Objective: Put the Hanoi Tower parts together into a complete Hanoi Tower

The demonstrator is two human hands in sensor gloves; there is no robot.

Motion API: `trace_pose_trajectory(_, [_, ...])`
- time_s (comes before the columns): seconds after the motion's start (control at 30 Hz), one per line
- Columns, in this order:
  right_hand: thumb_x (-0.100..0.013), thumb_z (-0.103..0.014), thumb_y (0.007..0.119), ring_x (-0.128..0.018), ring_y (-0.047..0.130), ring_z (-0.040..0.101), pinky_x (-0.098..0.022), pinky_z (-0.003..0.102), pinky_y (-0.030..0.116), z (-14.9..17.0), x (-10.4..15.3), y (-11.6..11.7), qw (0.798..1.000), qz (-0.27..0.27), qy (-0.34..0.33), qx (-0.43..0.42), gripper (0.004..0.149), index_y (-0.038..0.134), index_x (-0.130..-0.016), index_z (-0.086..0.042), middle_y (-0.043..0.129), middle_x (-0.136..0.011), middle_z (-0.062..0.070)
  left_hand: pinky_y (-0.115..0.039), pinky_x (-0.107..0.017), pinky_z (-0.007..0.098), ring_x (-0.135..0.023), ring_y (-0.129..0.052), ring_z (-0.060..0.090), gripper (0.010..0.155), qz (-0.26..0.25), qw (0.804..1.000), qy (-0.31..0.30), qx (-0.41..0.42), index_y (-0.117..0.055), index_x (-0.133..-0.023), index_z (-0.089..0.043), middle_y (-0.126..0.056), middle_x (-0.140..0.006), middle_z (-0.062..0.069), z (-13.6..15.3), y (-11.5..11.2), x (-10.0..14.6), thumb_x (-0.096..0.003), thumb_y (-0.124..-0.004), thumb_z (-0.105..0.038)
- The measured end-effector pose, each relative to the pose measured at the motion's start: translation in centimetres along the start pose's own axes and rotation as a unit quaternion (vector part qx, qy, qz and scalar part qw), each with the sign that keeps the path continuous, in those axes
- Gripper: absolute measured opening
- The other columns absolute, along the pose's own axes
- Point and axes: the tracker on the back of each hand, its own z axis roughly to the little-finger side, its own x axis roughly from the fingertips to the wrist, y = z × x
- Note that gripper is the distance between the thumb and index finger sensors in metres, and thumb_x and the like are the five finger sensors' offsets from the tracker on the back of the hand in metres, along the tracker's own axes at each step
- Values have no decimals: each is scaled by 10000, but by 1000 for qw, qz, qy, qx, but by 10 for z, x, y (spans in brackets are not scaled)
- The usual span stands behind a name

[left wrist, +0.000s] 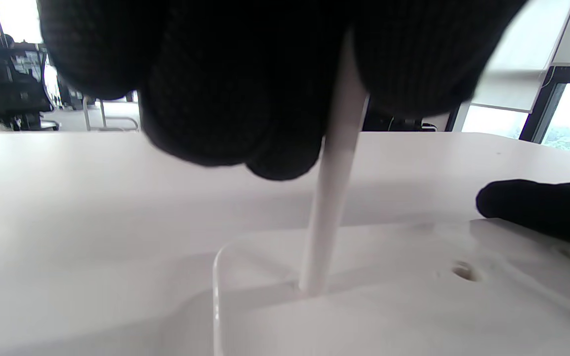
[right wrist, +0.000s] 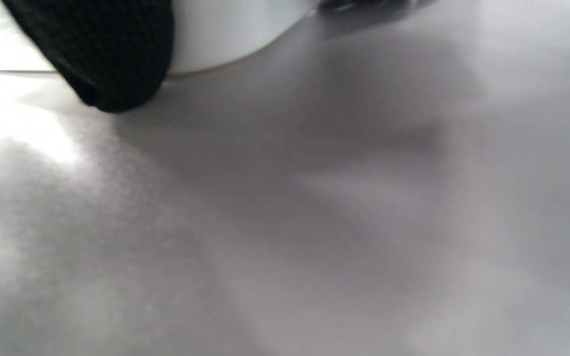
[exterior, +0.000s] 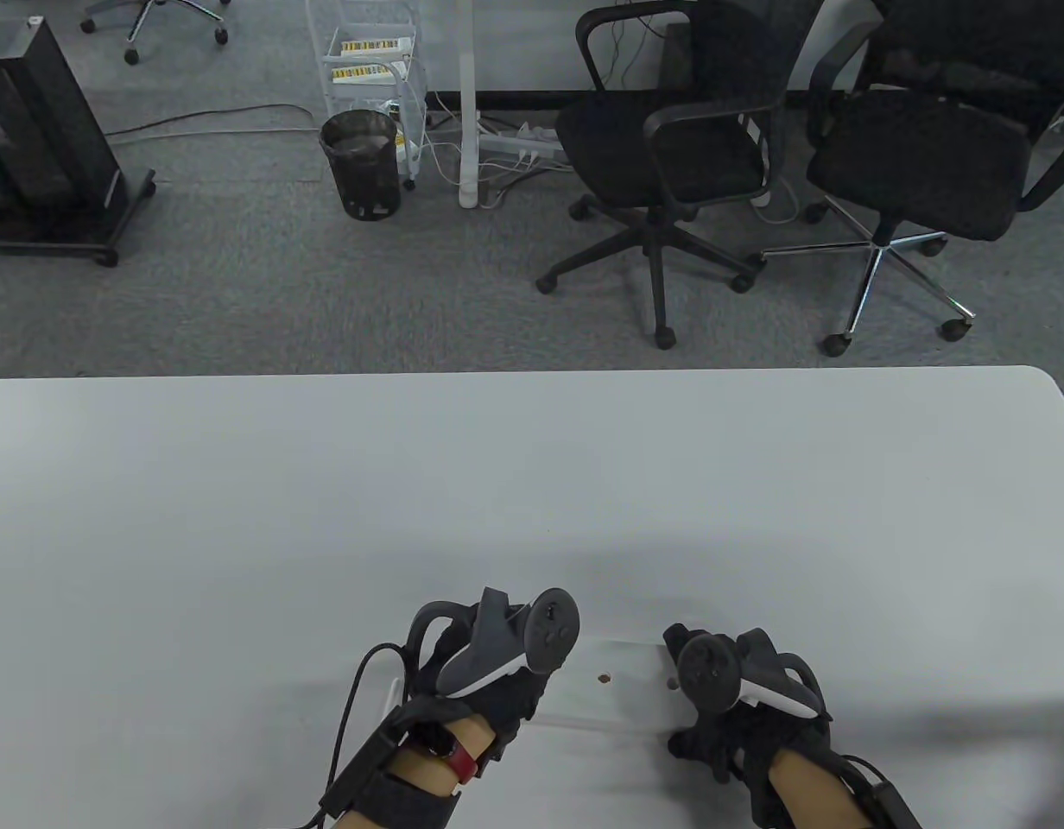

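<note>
Table view: left hand [exterior: 489,691] grips one peg [left wrist: 332,198]; right hand [exterior: 739,717] holds one base [exterior: 618,691].

A white table [exterior: 532,484] with a rounded far-right corner is seen, and one thing lies flat on it — a white base board [exterior: 623,691] with small holes, set near the near edge, slightly right of the middle.

A flat white rectangular plastic base board [exterior: 623,691] with rounded corners lies on the table at six o'clock, showing two small round holes. A slim white plastic peg [left wrist: 327,217] stands nearly upright at the board's nine o'clock end.
</note>
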Motion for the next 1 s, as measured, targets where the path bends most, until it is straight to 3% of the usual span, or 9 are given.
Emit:
trace_pose_trajectory(0.1, [-333,-463,866,-979,235,503,-709,657,303,0,0,0,1000,0,-1,-1,1118,-8,-963,-165,132,-1071,237,-827,-454,489,-507,-1035,352,671,-1,998,12,63,-830,-921,-142,-1004,-765,135,14,4,7,-400,-791,-563])
trace_pose_trajectory(0.2, [-334,-463,865,-980,235,503,-709,657,304,0,0,0,1000,0,0,-1,1117,-8,-963,-165,133,-1071,238,-818,-461,498,-525,-1026,368,668,-6,995,30,90,-825,-928,-142,-992,-782,147,33,12,12,-414,-769,-564])
trace_pose_trajectory(0.43, [-333,-465,865,-980,235,503,-708,658,305,0,0,0,1000,1,1,-1,1118,-9,-963,-164,133,-1071,239,-814,-470,497,-542,-1019,368,617,-21,993,101,60,-819,-933,-147,-983,-791,141,77,21,22,-435,-794,-511])
trace_pose_trajectory(0.77, [-334,-465,862,-979,237,503,-707,658,306,0,0,0,1000,2,2,-1,1115,-9,-962,-164,134,-1070,240,-813,-478,485,-552,-1013,346,584,76,977,198,-35,-792,-946,-161,-971,-795,119,110,-29,20,-432,-849,-431])
trace_pose_trajectory(1.0, [-332,-465,863,-980,237,502,-707,659,304,0,0,0,1000,2,2,-1,1117,-8,-962,-164,133,-1070,240,-815,-481,476,-558,-1009,335,611,111,966,221,-72,-760,-967,-167,-958,-806,111,117,-59,18,-426,-861,-432])
